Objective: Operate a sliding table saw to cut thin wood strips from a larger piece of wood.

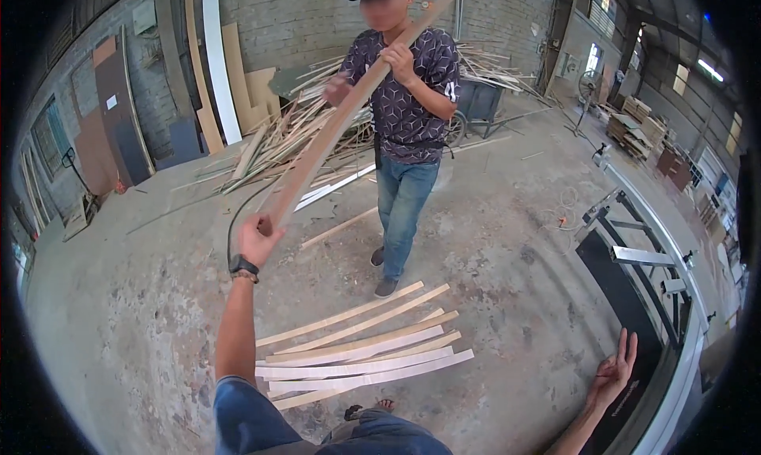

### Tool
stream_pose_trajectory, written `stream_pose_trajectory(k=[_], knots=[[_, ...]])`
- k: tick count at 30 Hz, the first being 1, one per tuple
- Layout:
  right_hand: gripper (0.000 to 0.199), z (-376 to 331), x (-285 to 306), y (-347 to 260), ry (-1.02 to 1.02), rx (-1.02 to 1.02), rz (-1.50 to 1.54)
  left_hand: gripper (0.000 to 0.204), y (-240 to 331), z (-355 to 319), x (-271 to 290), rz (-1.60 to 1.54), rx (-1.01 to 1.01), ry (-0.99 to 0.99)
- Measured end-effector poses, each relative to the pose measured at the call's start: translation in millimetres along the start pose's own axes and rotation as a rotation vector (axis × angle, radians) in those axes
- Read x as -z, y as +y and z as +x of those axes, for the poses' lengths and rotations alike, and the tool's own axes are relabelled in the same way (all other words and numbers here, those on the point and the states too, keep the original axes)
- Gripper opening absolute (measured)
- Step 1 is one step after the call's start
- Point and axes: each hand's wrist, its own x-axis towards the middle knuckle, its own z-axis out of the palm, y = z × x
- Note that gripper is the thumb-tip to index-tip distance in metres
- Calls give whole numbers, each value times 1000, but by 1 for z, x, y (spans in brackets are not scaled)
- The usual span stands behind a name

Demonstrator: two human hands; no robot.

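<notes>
My left hand [255, 239] is raised and grips the near end of a long wooden plank [349, 110]. The plank slants up and away to the right. A person in a patterned shirt and jeans [404, 130] stands opposite me and holds the same plank with both hands near their chest. My right hand [614, 373] hangs out at the lower right, fingers spread and holding nothing, over the dark bed of a machine [626, 296]. On the concrete floor between us lies a loose row of several thin wood strips [361, 352].
A big heap of offcut slats [277, 142] lies against the brick wall behind the person. Boards and panels [218, 66] lean on that wall at the left. A wheeled cart [476, 106] stands at the back. A black cable [238, 209] runs over the floor.
</notes>
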Motion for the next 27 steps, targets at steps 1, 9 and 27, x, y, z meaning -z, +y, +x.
stream_pose_trajectory(k=[1, 9, 27], knots=[[66, 2, -4, -1, 22, -12, 20, 38, 3, -7, -9, -25, 5, 36], [67, 10, -8, -28, 82, 92, -63, 45, -21, -41, -45, -7, -62, 212], [53, 137, 16, -184, 509, 76, -319, 40, -35, -38, -129, 121, -126, -163]])
